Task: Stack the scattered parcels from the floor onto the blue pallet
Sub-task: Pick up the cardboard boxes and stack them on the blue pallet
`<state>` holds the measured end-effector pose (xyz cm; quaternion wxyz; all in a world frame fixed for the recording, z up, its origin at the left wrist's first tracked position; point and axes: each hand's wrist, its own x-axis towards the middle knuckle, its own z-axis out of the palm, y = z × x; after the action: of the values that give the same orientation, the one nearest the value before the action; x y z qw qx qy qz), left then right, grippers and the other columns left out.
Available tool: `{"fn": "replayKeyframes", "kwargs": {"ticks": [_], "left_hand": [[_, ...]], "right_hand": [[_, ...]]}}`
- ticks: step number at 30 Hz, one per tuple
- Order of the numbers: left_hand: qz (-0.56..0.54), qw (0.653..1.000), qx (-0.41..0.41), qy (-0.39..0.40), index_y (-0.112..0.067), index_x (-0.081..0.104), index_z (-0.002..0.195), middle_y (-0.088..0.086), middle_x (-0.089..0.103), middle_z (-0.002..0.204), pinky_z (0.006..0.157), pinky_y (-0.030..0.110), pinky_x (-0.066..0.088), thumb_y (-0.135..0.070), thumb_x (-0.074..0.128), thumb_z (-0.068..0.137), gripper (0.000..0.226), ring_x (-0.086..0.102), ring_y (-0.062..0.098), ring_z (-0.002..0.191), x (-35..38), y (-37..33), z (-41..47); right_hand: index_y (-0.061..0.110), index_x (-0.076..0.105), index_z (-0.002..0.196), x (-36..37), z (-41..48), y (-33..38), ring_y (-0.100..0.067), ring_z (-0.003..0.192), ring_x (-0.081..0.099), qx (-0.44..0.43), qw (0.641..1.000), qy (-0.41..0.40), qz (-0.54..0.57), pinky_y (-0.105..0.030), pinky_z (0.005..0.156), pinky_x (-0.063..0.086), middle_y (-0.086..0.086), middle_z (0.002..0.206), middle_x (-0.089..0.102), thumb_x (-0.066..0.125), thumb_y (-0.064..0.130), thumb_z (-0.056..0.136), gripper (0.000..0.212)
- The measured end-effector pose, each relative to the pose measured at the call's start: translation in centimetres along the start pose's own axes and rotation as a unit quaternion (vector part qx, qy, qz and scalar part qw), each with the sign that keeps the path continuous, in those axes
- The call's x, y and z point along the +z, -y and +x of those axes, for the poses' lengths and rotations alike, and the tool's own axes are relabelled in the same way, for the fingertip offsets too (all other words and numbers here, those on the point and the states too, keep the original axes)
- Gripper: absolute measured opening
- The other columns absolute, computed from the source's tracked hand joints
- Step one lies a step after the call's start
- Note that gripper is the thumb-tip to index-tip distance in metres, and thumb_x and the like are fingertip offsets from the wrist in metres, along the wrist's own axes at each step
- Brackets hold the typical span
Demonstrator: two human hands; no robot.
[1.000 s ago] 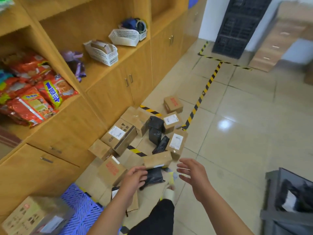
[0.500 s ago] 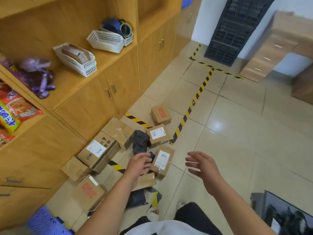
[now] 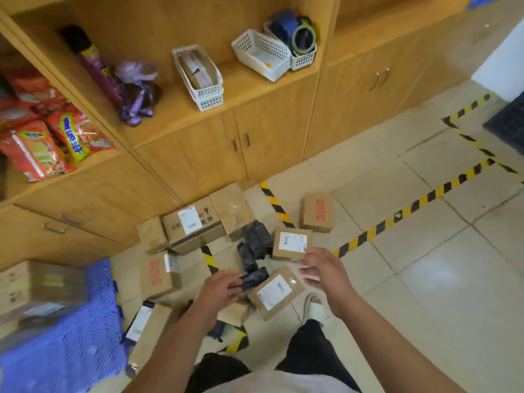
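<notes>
Several brown cardboard parcels and black plastic packets lie on the tiled floor by the cabinet. A labelled box (image 3: 276, 292) sits between my hands. My left hand (image 3: 224, 290) is at its left corner, fingers apart, fingertips touching a small black packet (image 3: 255, 279). My right hand (image 3: 323, 270) hovers open over the box's right side. Further back lie another labelled box (image 3: 292, 243), a red-printed box (image 3: 317, 212), a large labelled carton (image 3: 192, 228) and more black packets (image 3: 256, 239). The blue pallet (image 3: 71, 350) is at bottom left with a plastic-wrapped carton (image 3: 34, 290) on it.
Wooden cabinets (image 3: 198, 165) stand right behind the pile; their shelf holds white baskets (image 3: 261, 53) and snack packs (image 3: 37, 143). Yellow-black tape (image 3: 411, 211) crosses the floor. My slippered foot (image 3: 314, 307) is beside the box. A dark crate (image 3: 507, 123) is at far right.
My view has swung left and down toward the pile. Both hands have dropped lower and closer together, now flanking the labelled box.
</notes>
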<state>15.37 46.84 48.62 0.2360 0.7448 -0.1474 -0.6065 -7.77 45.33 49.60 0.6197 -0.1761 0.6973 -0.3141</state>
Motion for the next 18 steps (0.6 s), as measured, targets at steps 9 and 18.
{"fn": "replayKeyframes", "kwargs": {"ticks": [9, 18], "left_hand": [[-0.085, 0.993, -0.051, -0.068, -0.009, 0.068, 0.106, 0.013, 0.068, 0.100, 0.080, 0.034, 0.048, -0.010, 0.053, 0.098, 0.017, 0.063, 0.026, 0.086, 2.6, 1.0, -3.4], [-0.167, 0.977, -0.124, -0.051, -0.011, 0.062, 0.090, 0.006, 0.060, 0.080, 0.066, 0.029, 0.044, -0.011, 0.053, 0.098, 0.011, 0.055, 0.019, 0.070, 6.0, 2.0, -0.3]], "right_hand": [[0.019, 0.066, 0.106, -2.4, 4.8, 4.1, -0.031, 0.102, 0.069, 0.004, 0.992, 0.099, -0.084, -0.046, 0.094, 0.053, -0.013, 0.105, 0.072, 0.057, 0.021, 0.098, 0.012], [0.019, 0.067, 0.106, -3.1, 4.9, 5.3, -0.024, 0.095, 0.071, -0.032, 0.968, 0.099, -0.226, -0.046, 0.090, 0.058, -0.008, 0.109, 0.071, 0.059, 0.019, 0.094, 0.015]]}}
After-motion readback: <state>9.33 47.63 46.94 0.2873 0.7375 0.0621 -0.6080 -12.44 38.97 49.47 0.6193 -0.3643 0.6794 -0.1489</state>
